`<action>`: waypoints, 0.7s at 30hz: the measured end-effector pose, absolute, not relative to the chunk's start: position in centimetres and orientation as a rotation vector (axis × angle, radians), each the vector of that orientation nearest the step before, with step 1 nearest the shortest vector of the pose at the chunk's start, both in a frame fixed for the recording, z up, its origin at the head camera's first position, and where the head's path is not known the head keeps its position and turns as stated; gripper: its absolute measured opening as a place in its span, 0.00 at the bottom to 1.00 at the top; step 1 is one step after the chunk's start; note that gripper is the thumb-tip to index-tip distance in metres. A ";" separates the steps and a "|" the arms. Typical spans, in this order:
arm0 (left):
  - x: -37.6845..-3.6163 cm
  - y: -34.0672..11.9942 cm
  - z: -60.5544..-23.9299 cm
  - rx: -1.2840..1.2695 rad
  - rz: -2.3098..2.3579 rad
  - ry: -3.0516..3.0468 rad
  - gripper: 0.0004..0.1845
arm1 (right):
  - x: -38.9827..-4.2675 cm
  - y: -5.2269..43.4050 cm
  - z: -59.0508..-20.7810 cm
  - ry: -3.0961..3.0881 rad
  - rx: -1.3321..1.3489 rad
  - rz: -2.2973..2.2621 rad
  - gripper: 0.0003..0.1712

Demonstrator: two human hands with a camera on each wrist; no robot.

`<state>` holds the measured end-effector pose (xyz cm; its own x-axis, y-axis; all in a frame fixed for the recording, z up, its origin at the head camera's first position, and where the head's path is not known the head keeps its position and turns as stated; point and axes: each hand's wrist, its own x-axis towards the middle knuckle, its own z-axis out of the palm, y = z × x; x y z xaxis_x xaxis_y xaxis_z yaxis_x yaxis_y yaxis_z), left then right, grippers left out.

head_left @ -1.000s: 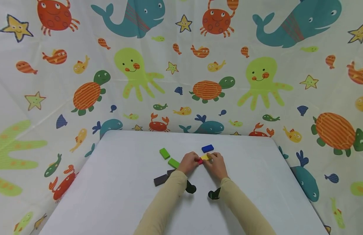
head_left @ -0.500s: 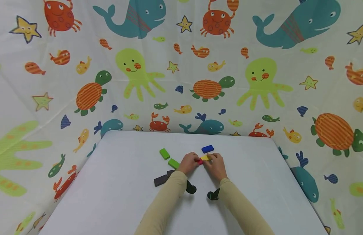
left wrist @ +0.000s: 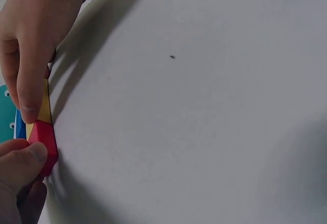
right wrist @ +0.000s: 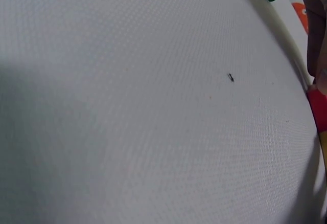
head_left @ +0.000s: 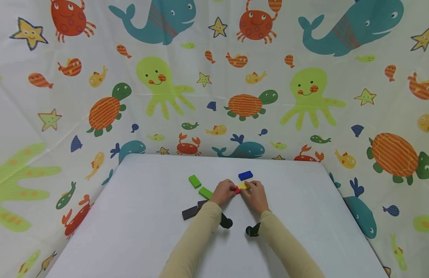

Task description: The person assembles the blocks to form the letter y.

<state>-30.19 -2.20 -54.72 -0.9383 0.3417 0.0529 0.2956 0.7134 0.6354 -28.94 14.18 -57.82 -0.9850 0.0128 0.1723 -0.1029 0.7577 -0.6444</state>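
Observation:
My left hand (head_left: 224, 193) pinches a small red block (left wrist: 47, 134) between thumb and fingers, low at the white table. Against the red block's end lies a yellow block (left wrist: 45, 101), the two meeting at an angle. My right hand (head_left: 257, 196) grips the yellow block from the right, its index fingertip close to the joint between the blocks. At the right edge of the right wrist view, parts of the red and yellow pieces show, with left-hand fingers at the red one. Both hands cover much of the blocks.
A blue block (head_left: 245, 175) lies just beyond the hands. To the left are two green blocks (head_left: 194, 181) and two dark grey blocks (head_left: 190, 213), one partly behind the left forearm. A curtain printed with sea animals (head_left: 245, 106) hangs behind the white table (head_left: 138, 231).
Both hands stay almost in place on the red and yellow blocks. The view shifts very slightly; the other blocks have not moved.

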 end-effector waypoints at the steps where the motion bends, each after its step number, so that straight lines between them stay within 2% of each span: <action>1: -30.3 -2.2 -54.8 0.530 1.034 2.847 0.09 | -29.0 14.2 -57.8 -2.786 0.076 1.040 0.26; 14: -30.4 -2.2 -54.8 0.493 1.022 2.825 0.10 | -29.3 14.7 -57.2 -2.774 0.093 1.071 0.24; 21: -30.5 -2.3 -54.7 0.483 1.009 2.808 0.11 | -30.6 15.4 -57.0 -2.739 0.025 1.120 0.26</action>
